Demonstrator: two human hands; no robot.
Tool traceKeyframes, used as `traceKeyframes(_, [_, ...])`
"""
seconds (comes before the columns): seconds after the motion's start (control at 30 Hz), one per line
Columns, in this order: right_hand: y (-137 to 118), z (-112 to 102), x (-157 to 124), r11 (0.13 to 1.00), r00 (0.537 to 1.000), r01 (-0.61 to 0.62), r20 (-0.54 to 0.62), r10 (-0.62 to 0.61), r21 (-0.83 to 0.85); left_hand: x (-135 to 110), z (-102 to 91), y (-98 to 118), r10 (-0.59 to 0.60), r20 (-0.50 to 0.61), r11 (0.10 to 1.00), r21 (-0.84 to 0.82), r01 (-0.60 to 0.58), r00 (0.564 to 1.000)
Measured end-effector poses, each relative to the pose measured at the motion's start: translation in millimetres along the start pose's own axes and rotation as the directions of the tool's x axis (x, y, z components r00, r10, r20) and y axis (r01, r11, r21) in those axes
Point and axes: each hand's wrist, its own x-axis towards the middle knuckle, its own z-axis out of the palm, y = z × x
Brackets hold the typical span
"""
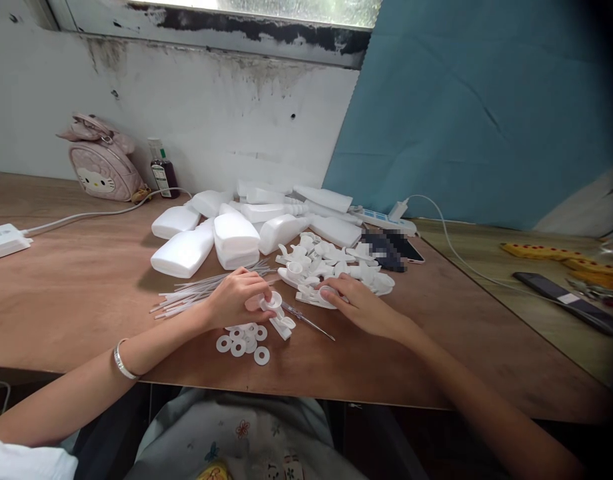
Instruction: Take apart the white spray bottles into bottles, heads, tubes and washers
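My left hand (241, 298) pinches a white plastic trigger spray head (274, 301), its round cap facing up above the table. Part of that piece is covered by my fingers. My right hand (359, 303) is at the near edge of a pile of similar spray heads (331, 257), thumb and fingers closed about the round end of one spray head (328, 294). Between my hands lies a thin screwdriver-like tool (306, 320) with a metal shaft. Below my left hand are several flat white washers (261, 355). Thin clear plastic tubes (186, 297) lie beside my left wrist.
White plastic bottles (184, 252) are heaped behind the tubes. A pink bag (104, 163) and a dark bottle (164, 177) stand by the wall. A power strip (386, 220), white cables and a phone (411, 248) lie at the right. Another dark device (546, 290) rests farther right.
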Motion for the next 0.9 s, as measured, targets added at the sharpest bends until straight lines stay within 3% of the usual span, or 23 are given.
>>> traceKeyframes(0.17, [6.5,10.2,10.2,1.0,0.996,0.024,-0.088,-0.023,0.003,-1.1,0.5,-0.7,-0.007,0.01,1.0,0.011,0.007,1.0])
traceKeyframes(0.3, [8.2,20.3,11.0,0.999,0.952,-0.001,-0.305,-0.015,-0.05,-0.7,0.6,0.0,-0.016,0.008,0.999,0.03,0.015,1.0])
traceKeyframes(0.4, [7.7,26.7,10.0,0.988,0.868,0.029,-0.486,-0.1,-0.151,0.2,0.3,1.3,-0.025,0.015,0.999,0.031,0.025,1.0])
traceKeyframes(0.5, [7.6,31.8,8.1,0.949,0.766,0.113,-0.582,-0.272,-0.295,0.7,0.5,2.2,-0.017,0.036,0.999,0.038,0.016,0.999])
traceKeyframes(0.63, [6.9,36.1,2.8,0.846,0.618,0.234,-0.598,-0.51,-0.48,0.7,0.1,3.4,-0.007,0.046,0.998,0.055,0.005,0.999])
traceKeyframes(0.73, [-1.3,38.3,-1.3,0.783,0.529,0.32,-0.585,-0.615,-0.534,1.2,-2.4,6.0,0.0,0.056,0.999,0.051,-0.003,0.998])
traceKeyframes(0.8, [-13.1,39.9,-1.6,0.775,0.528,0.413,-0.567,-0.632,-0.479,1.5,-4.2,8.1,0.006,0.061,0.999,0.046,-0.009,0.998])
traceKeyframes(0.9, [-35.8,42.2,3.3,0.777,0.605,0.525,-0.489,-0.628,-0.348,1.3,-5.0,9.8,0.009,0.053,0.998,0.06,-0.013,0.999])
